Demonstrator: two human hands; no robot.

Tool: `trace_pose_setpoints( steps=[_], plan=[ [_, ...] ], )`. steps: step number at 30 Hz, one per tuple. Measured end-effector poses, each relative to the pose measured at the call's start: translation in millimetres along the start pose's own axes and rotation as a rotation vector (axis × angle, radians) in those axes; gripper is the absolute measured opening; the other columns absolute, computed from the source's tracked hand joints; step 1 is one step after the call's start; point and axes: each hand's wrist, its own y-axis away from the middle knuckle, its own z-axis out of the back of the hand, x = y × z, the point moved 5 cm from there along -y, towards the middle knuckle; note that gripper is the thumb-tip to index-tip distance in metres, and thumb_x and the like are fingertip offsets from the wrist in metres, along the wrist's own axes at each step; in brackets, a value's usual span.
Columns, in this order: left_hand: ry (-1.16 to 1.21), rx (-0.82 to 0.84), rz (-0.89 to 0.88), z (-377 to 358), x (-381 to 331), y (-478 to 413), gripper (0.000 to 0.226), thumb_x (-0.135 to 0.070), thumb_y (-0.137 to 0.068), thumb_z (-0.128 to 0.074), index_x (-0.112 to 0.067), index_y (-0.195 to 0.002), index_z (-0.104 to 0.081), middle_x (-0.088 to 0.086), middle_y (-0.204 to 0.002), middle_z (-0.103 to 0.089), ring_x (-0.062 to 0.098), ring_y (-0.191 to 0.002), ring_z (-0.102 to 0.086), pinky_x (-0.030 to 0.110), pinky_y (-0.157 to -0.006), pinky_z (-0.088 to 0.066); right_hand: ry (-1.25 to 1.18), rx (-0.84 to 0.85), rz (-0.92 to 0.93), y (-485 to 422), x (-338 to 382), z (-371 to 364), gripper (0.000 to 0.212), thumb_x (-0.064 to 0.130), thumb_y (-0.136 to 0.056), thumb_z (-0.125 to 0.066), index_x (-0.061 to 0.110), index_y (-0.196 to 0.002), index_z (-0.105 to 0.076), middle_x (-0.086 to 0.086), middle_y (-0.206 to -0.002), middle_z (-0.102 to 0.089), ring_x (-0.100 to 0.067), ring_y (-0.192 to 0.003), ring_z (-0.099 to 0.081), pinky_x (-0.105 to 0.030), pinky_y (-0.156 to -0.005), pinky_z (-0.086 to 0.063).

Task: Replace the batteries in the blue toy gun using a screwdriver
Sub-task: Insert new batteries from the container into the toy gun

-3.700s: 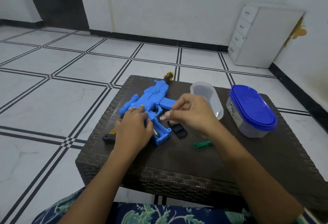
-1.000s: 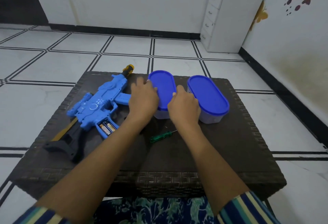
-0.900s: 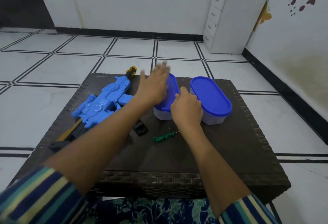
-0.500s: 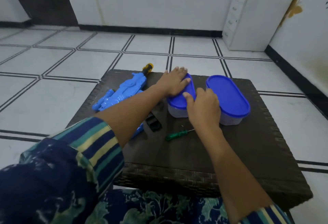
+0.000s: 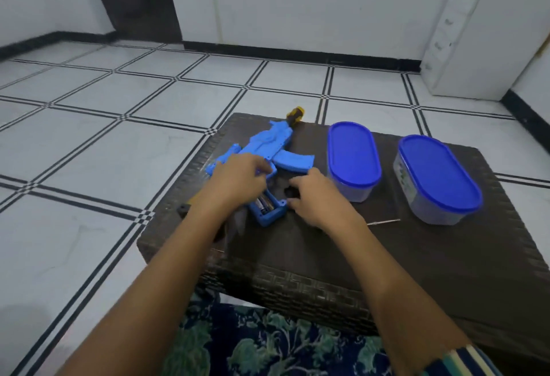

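Right hand (image 5: 320,198) has the black cover (image 5: 290,192) pinched, just right of the gun (image 5: 269,149) grip's open battery bay; left hand (image 5: 238,180) rests on the gun, holding nothing I can make out.

Toy gun (image 5: 268,149) on table (image 5: 387,256), left of two lidded containers (image 5: 354,161).

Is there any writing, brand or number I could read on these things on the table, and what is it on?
No text is readable.
Right box: a printed label on its side, too blurred to read.
Batteries in the toy gun: markings too small and blurred to read.
Left box: no writing visible.
Toy gun body: no writing visible.
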Motion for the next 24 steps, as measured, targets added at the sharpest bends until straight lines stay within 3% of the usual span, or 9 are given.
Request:
trace_pose_setpoints(
  steps=[3, 7, 10, 11, 14, 18, 21, 24],
  plan=[
    [0.103, -0.032, -0.040, -5.8, 18.8, 13.8, 0.033, -0.013, -0.086, -0.051, -0.027, -0.109, -0.069, 0.002, -0.121, -0.065, 0.024, -0.114, -0.056, 0.042, -0.096, -0.044, -0.061, -0.111, 0.009, 4.7, 4.9, 8.8, 0.030, 0.029, -0.087, -0.065, 0.015, -0.113, -0.058, -0.011, -0.116, -0.056, -0.029, -0.105, -0.056, -0.039, -0.084, -0.050],
    [0.246, -0.101, -0.064, 6.8, 23.1, 17.2, 0.031, -0.006, -0.091, -0.049, -0.019, -0.107, -0.072, 0.002, -0.117, -0.067, 0.018, -0.110, -0.058, 0.024, -0.088, -0.041, -0.568, -0.544, 0.028, 31.8, 1.3, 47.8, 0.018, 0.016, -0.074, -0.075, 0.013, -0.081, -0.058, -0.005, -0.070, -0.060, -0.015, -0.062, -0.052, -0.028, -0.054, -0.042],
    [0.314, -0.080, -0.072, 9.3, 31.7, 17.8, 0.031, -0.003, -0.090, -0.050, -0.017, -0.106, -0.073, -0.003, -0.115, -0.069, 0.010, -0.114, -0.057, 0.014, -0.092, -0.035, -0.878, -0.493, 0.049, 40.3, 13.8, 37.8, 0.025, 0.019, -0.074, -0.083, 0.014, -0.066, -0.060, -0.015, -0.063, -0.065, -0.029, -0.053, -0.059, -0.041, -0.053, -0.050],
    [0.330, -0.067, -0.074, 7.8, 34.1, 18.1, 0.031, -0.003, -0.089, -0.051, -0.018, -0.106, -0.073, -0.005, -0.114, -0.069, 0.008, -0.115, -0.056, 0.013, -0.093, -0.034, -0.888, -0.476, 0.024, 40.6, 18.2, 29.1, 0.026, 0.020, -0.073, -0.084, 0.015, -0.064, -0.061, -0.013, -0.060, -0.064, -0.025, -0.051, -0.058, -0.043, -0.054, -0.052],
    [0.384, -0.001, -0.097, 5.0, 35.1, 19.6, 0.030, -0.008, -0.088, -0.055, -0.024, -0.107, -0.072, -0.009, -0.118, -0.066, 0.002, -0.122, -0.049, 0.015, -0.098, -0.032, -0.733, -0.547, -0.062, 39.0, 26.3, 10.6, 0.023, 0.021, -0.075, -0.083, 0.015, -0.063, -0.064, 0.003, -0.056, -0.062, -0.010, -0.051, -0.057, -0.037, -0.057, -0.054],
    [0.468, 0.255, -0.185, -2.8, 36.3, 28.0, 0.038, -0.032, -0.077, -0.072, -0.035, -0.114, -0.067, -0.020, -0.136, -0.051, -0.001, -0.139, -0.024, 0.032, -0.115, -0.021, -0.417, -0.614, -0.033, 42.7, 43.3, 7.2, 0.020, 0.022, -0.085, -0.072, 0.011, -0.071, -0.063, -0.001, -0.067, -0.062, -0.018, -0.063, -0.059, -0.037, -0.060, -0.051],
    [0.248, 0.308, -0.292, -7.5, 42.1, 29.0, 0.062, -0.064, -0.061, -0.063, -0.048, -0.121, -0.059, -0.030, -0.143, -0.037, -0.001, -0.142, -0.013, 0.050, -0.117, -0.011, -0.227, -0.499, -0.059, 41.6, 49.4, 2.9, 0.023, 0.031, -0.093, -0.063, 0.011, -0.081, -0.066, -0.005, -0.082, -0.062, -0.022, -0.076, -0.060, -0.032, -0.062, -0.042],
    [0.189, 0.314, -0.319, -10.9, 46.6, 25.9, 0.057, -0.061, -0.068, -0.063, -0.050, -0.124, -0.054, -0.031, -0.144, -0.032, 0.000, -0.143, -0.009, 0.054, -0.115, -0.008, -0.183, -0.323, -0.002, 41.1, 44.7, 3.4, 0.030, 0.039, -0.094, -0.060, 0.015, -0.085, -0.074, -0.005, -0.085, -0.057, -0.017, -0.076, -0.055, -0.030, -0.064, -0.036]
  ],
)
